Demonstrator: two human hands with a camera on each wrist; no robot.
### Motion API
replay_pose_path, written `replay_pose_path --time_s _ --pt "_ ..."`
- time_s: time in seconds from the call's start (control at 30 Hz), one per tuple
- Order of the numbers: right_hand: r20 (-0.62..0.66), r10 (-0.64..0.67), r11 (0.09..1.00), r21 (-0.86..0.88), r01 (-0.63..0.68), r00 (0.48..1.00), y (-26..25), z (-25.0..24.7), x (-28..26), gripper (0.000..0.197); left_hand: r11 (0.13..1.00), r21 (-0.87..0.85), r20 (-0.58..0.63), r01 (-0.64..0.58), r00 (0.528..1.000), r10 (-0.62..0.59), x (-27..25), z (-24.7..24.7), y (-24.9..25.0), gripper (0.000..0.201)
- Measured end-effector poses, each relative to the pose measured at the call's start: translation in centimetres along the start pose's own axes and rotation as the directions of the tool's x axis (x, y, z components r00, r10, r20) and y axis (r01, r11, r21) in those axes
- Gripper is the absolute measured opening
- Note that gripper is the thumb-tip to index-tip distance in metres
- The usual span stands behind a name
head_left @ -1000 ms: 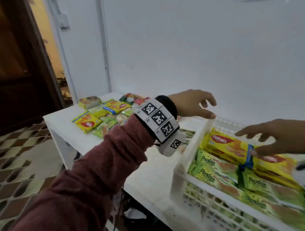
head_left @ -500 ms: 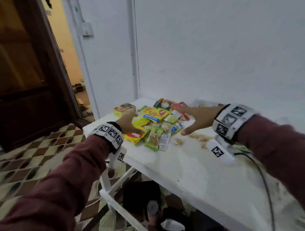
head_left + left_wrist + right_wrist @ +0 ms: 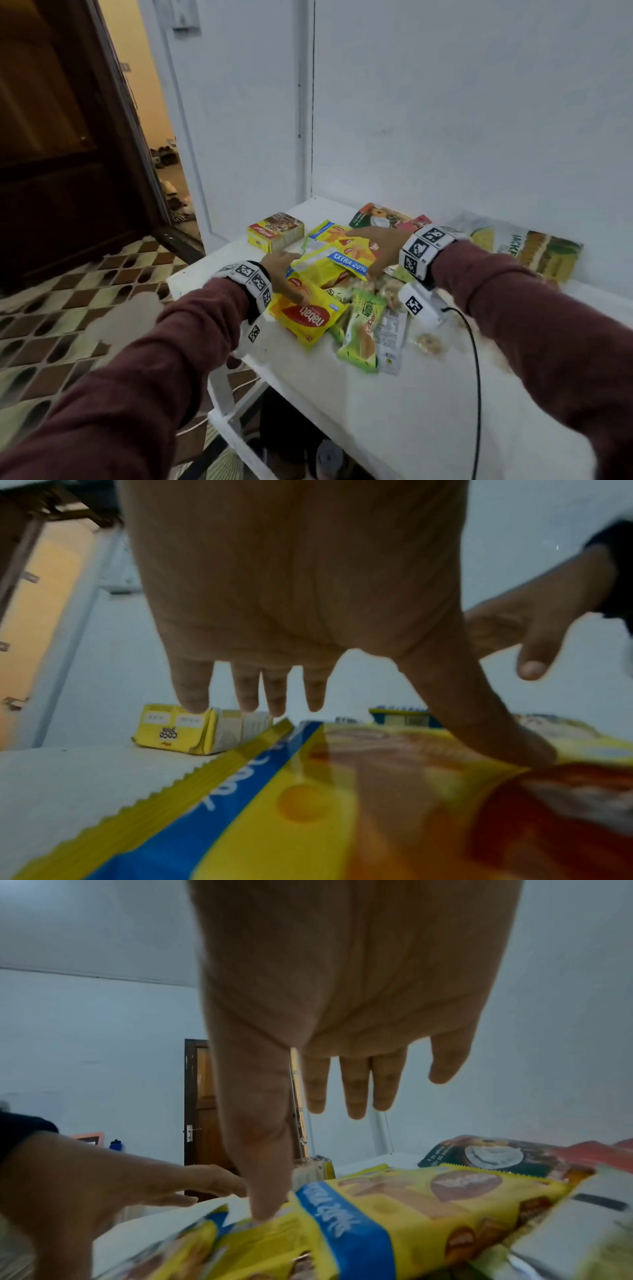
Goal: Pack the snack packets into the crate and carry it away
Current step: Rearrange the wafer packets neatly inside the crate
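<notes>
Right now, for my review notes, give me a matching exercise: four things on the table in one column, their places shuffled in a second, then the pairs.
Things:
1. yellow box
2. Nabati packet
3. jackfruit bag
4. green packet

Places:
A. far right, against the wall
B. near edge of the pile, right of the Nabati packet
C. far left corner, apart from the pile
D. front left of the pile, by the left hand

Pairs: 1-C, 2-D, 3-A, 4-B
</notes>
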State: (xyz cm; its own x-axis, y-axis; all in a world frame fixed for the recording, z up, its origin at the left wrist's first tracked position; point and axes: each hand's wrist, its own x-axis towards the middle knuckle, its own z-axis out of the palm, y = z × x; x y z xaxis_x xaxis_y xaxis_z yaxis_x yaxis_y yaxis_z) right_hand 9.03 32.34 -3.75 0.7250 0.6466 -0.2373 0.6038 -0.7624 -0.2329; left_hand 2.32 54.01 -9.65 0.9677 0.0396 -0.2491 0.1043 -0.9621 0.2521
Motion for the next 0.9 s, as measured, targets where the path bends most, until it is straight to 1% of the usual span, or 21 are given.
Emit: replay_pose_path --time_s 0.1,0.17,0.2,0.27,0.33,0.47,0.57,0.6,0.7,0.77,0.87,0.9 --pt "0.124 0.015 0.999 -0.035 -0.011 0.992 1.4 -0.6 4.3 0.098 0.999 0.034 0.119 -0.012 0.993 0.008 3.0 -0.3 -0.4 0.110" --pt "0.206 0.063 0.991 -0.130 -0.037 0.977 2.5 -0.6 6.7 0.102 0.999 0.019 0.200 -0.031 0.979 0.026 4.5 -0.5 -0.6 0.115" --pt "0.230 0.086 0.986 -0.162 -0.049 0.969 2.9 -0.7 7.6 0.103 0.999 0.007 0.228 -0.035 0.973 0.032 5.1 -0.7 -0.6 0.116" --pt "0.254 0.095 0.988 -0.144 -0.059 0.962 3.6 -0.8 9.0 0.103 0.999 0.008 0.263 -0.040 0.964 0.037 6.4 -1.2 -0.7 0.114" --pt "0.257 0.101 0.992 -0.100 -0.078 0.961 4.1 -0.8 10.1 0.101 0.997 0.058 0.279 -0.051 0.960 0.033 7.3 -1.6 -0.6 0.112" --pt "0.230 0.160 0.987 -0.059 -0.151 0.960 4.6 -1.1 11.5 0.097 0.987 0.131 0.310 -0.095 0.949 0.050 8.6 -2.3 0.4 0.107" --pt "0.229 0.197 0.980 -0.016 -0.199 0.953 4.2 -1.3 12.5 0.084 0.976 0.183 0.334 -0.117 0.941 0.050 9.2 -2.4 0.8 0.102" --pt "0.222 0.225 0.974 -0.028 -0.224 0.949 4.1 -1.3 12.8 0.087 0.974 0.195 0.344 -0.116 0.938 0.043 9.4 -2.4 0.7 0.099" --pt "0.212 0.334 0.942 -0.039 -0.334 0.918 4.0 -1.2 13.5 0.102 0.975 0.181 0.372 -0.131 0.926 0.055 10.0 -2.3 0.2 0.093" --pt "0.201 0.360 0.932 -0.024 -0.362 0.911 4.3 -1.1 13.9 0.100 0.975 0.159 0.376 -0.155 0.923 0.086 10.1 -2.4 0.0 0.091" --pt "0.196 0.349 0.935 -0.003 -0.355 0.916 4.3 -1.2 14.1 0.090 0.972 0.160 0.370 -0.174 0.923 0.104 10.3 -2.5 -0.1 0.082" --pt "0.195 0.345 0.936 -0.001 -0.351 0.918 4.4 -1.2 14.5 0.091 0.971 0.163 0.364 -0.178 0.925 0.109 10.3 -2.6 -0.1 0.079"
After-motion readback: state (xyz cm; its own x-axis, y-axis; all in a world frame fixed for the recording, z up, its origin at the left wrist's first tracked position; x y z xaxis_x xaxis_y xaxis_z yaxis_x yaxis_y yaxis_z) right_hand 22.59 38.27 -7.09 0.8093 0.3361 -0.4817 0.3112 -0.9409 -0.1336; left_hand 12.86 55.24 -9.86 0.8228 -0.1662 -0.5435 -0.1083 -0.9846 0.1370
